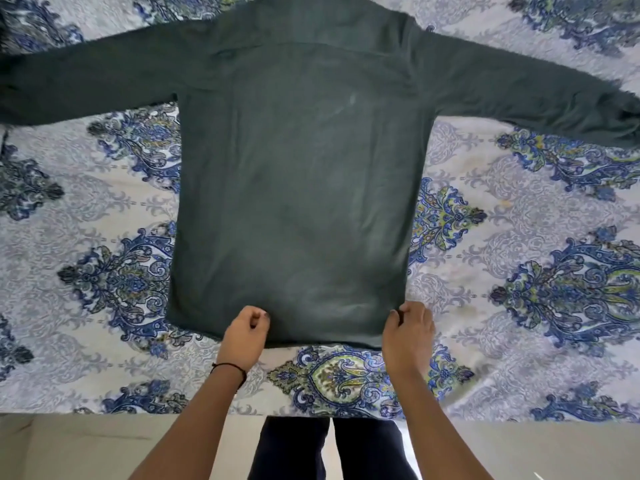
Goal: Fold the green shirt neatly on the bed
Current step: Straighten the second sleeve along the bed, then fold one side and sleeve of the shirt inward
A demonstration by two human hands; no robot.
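Note:
The dark green long-sleeved shirt [298, 174] lies flat on the bed, back side up, collar away from me and both sleeves spread out to the left and right. Its hem runs along the near edge, close to me. My left hand [244, 332] sits at the hem left of the middle, fingers curled, seeming to pinch the cloth. My right hand [408, 332] is at the hem's right corner, thumb and fingers pinching the fabric edge.
The bed [519, 237] is covered by a white sheet with blue and green paisley print. Its near edge runs across the bottom of the view, with pale floor [104, 448] below. My dark-trousered legs [329, 448] stand against the bed.

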